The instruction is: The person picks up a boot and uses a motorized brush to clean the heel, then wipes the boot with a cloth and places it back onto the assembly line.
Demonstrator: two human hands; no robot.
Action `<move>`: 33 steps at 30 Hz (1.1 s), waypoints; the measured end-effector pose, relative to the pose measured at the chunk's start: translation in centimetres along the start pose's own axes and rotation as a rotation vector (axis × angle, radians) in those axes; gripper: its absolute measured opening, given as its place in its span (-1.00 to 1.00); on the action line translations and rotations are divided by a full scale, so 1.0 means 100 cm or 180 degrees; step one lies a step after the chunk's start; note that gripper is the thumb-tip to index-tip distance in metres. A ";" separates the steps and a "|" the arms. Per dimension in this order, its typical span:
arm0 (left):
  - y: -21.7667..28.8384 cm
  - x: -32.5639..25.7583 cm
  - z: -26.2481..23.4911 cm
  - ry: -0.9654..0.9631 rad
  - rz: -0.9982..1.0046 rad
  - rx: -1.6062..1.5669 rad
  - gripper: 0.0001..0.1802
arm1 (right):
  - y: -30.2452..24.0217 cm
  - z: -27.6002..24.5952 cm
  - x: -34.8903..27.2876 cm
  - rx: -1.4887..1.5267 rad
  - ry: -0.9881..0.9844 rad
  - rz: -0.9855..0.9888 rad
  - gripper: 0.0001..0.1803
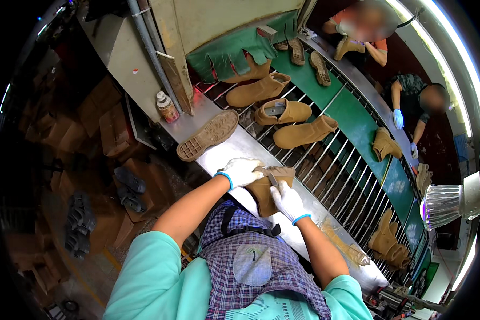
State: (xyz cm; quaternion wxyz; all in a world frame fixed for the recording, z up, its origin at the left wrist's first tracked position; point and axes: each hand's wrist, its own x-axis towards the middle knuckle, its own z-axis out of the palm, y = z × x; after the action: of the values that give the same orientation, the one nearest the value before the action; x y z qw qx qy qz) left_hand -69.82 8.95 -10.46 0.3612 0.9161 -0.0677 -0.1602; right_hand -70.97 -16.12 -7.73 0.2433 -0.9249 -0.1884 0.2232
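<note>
A tan ankle boot (262, 196) is held at the metal ledge right in front of me, its sole side turned up and away. My left hand (242, 172), in a white glove with a blue cuff, grips the boot at its left end. My right hand (288, 202), gloved the same way, is closed at the boot's right side around a thin grey blade-like tool (273, 179), which lies against the boot's edge. The tool's exact kind is not clear. Just beyond my left hand a loose brown treaded sole (208, 135) lies on the metal ledge (218, 156).
Several tan boots (296, 133) rest on the metal bar rack (330, 173) beside a green conveyor belt (352, 120). A bottle (167, 106) stands at the ledge's far left corner. Two people work across the belt. A lamp (442, 207) juts in at right; cartons (117, 128) lie left.
</note>
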 end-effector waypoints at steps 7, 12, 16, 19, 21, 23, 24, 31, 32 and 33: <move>0.009 0.002 -0.002 -0.0333 -0.0142 0.0101 -0.50 | 0.014 0.017 0.003 0.0403 -0.0428 0.0583 -0.46; 0.009 0.004 0.007 -0.0028 0.0327 0.0524 -0.47 | 0.013 0.018 -0.019 0.1466 -0.0569 0.0977 -0.59; 0.017 0.006 0.023 0.0180 0.0651 0.0848 -0.38 | -0.010 -0.001 -0.012 0.2697 -0.0762 0.1655 -0.68; 0.020 0.004 0.026 0.0244 0.0725 0.0940 -0.41 | 0.009 0.008 0.001 0.3843 -0.1081 0.1697 -0.69; 0.014 0.005 0.033 0.0281 0.0751 0.0936 -0.43 | -0.016 -0.001 0.006 0.2801 -0.0900 0.1628 -0.66; 0.011 0.008 0.035 0.0501 0.1026 0.1086 -0.46 | 0.000 0.013 0.005 0.0587 -0.0276 0.0671 -0.59; 0.011 0.005 0.034 0.0521 0.1098 0.1180 -0.47 | 0.002 0.013 -0.002 0.0067 -0.0184 0.0492 -0.55; 0.000 0.003 0.048 0.0743 0.1542 0.1815 -0.53 | 0.055 -0.006 -0.039 0.0965 -0.0151 0.1712 -0.43; 0.001 -0.003 0.047 0.0821 0.1721 0.1935 -0.53 | 0.073 -0.004 -0.046 0.1176 0.0092 0.1592 -0.37; 0.003 -0.011 0.046 0.0892 0.1875 0.2060 -0.53 | 0.093 -0.005 -0.048 0.1026 -0.0057 0.1638 -0.38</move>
State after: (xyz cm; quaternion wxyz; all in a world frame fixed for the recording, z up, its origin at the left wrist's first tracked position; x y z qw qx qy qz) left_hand -72.45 6.06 -13.11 0.0923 0.9363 -0.3224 0.1041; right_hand -72.47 -26.02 -10.72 0.3207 -0.8898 0.0879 0.3127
